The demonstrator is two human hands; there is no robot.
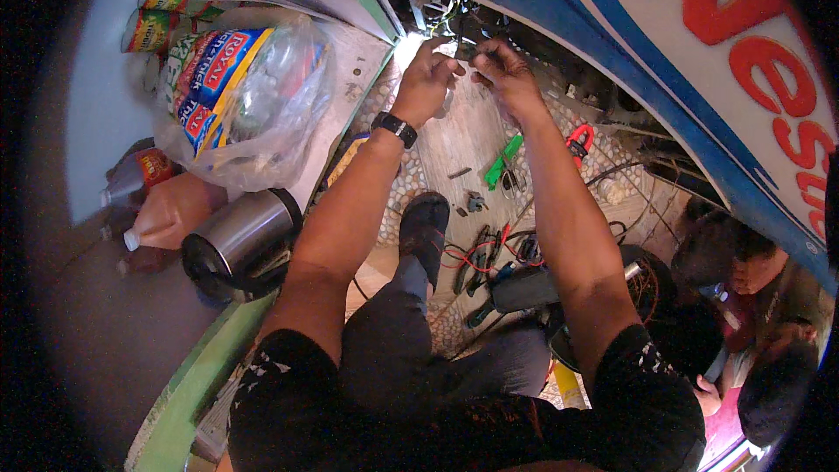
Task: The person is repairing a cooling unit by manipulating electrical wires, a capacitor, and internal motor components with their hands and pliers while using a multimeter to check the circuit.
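Wires (456,13) lie just beyond left hand (423,87) and right hand (510,86).

Thin wires (456,14), some dark, some greenish, bunched up messy. Far side, near middle. Maybe tangled; too blurry to tell.

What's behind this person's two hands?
Beyond the left hand and right hand, some tangled wires show, partly lit. Whatever sits directly behind the hands is covered and can't be seen.
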